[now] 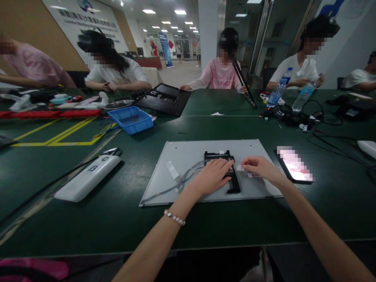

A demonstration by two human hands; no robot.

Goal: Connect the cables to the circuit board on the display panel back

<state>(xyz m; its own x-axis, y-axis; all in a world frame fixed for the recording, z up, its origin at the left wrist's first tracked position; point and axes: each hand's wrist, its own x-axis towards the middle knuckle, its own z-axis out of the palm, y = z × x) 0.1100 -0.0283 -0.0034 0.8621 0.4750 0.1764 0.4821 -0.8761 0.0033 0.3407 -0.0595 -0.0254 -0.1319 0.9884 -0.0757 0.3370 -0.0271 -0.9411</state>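
Near the middle of the frame, the black part [234, 187] lies on a white board [173, 156], partly hidden under my left hand [213, 176]. That hand is spread out flat on top of it, with nothing pinched. My right hand [260, 167] is just beside it. Its finger and thumb tips are close together at a tiny pale bit [239, 167], but I cannot tell if they have caught it.

I think the black part could slip if my left hand pushes sideways, since I see nothing else holding it down. If my right fingers let go too soon, or miss, the tiny bit could drop or land crooked.

Grey wires [191, 169] run from the black part toward the lower left corner of the board, close to my left wrist. If my arm drags back, it might catch them and tug. A pale strip [172, 171] lies next to them and could get brushed away.

Right of the board, a phone [293, 164] lies near my right forearm, so a wide swing might bump it. A white power bank [88, 178] is at left, and a blue basket [129, 127] sits above it, both well apart from my hands.
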